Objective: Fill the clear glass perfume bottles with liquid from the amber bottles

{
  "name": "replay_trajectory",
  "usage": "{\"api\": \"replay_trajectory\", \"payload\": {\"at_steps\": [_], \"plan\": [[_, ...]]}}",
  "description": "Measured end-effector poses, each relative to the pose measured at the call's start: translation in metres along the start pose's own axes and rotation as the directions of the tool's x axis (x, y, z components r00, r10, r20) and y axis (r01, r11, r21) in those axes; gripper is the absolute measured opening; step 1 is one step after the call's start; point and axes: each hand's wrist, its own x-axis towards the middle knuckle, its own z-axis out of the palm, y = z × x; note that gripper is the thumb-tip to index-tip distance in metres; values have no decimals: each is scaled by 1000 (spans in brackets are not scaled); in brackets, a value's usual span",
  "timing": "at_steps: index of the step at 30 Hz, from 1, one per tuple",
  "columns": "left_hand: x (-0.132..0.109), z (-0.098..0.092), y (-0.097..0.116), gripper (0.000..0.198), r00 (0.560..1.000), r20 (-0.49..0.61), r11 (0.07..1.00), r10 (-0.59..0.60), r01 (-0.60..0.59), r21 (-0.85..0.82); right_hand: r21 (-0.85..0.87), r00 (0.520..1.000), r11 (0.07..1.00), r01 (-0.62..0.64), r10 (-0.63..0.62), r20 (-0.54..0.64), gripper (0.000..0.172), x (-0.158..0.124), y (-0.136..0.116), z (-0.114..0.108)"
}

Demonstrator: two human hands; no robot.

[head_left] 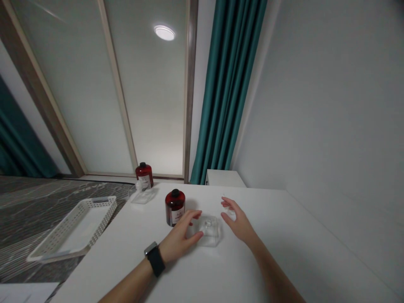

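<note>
My left hand [181, 235], with a dark watch on the wrist, reaches over the left side of a clear square plastic tray [212, 241]. Its thumb and fingers are apart; whether they touch the tray I cannot tell. A small clear piece [207, 224] sits in the tray. Just beyond the left hand stands a dark red bottle [174, 206] with a black cap and white label, upright. My right hand [237, 219] is to the right of the tray, fingers and thumb spread. Between them shows a small clear object [231, 213], partly hidden and too faint to name.
At the white table's [126, 261] far left corner, a second red bottle [144, 173] stands behind another clear tray [142, 197] with a whitish piece on it. A white perforated basket [67, 242] lies left of the table, lower down. A white cabinet [224, 178] is behind.
</note>
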Motion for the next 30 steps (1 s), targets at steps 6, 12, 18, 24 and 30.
{"api": "replay_trajectory", "payload": {"at_steps": [6, 12, 18, 24, 30], "plan": [[1, -1, 2, 45, 1000, 13, 1000, 9, -9, 6, 221, 975, 973, -67, 17, 221, 82, -9, -31, 6], [1, 0, 4, 46, 1000, 15, 1000, 1, -2, 19, 221, 933, 965, -142, 56, 354, 104, -13, -37, 7], [-2, -6, 8, 49, 999, -3, 990, 46, -45, 135, 184, 951, 974, -130, 70, 302, 98, -14, -41, 7], [-3, -18, 21, 30, 959, -7, 927, 285, -273, 257, 175, 974, 978, -116, 78, 212, 87, -13, -32, 12], [-9, -39, 25, 21, 727, -264, 743, 633, -475, 472, 179, 978, 973, -148, 117, 175, 85, -9, -21, 17]]}}
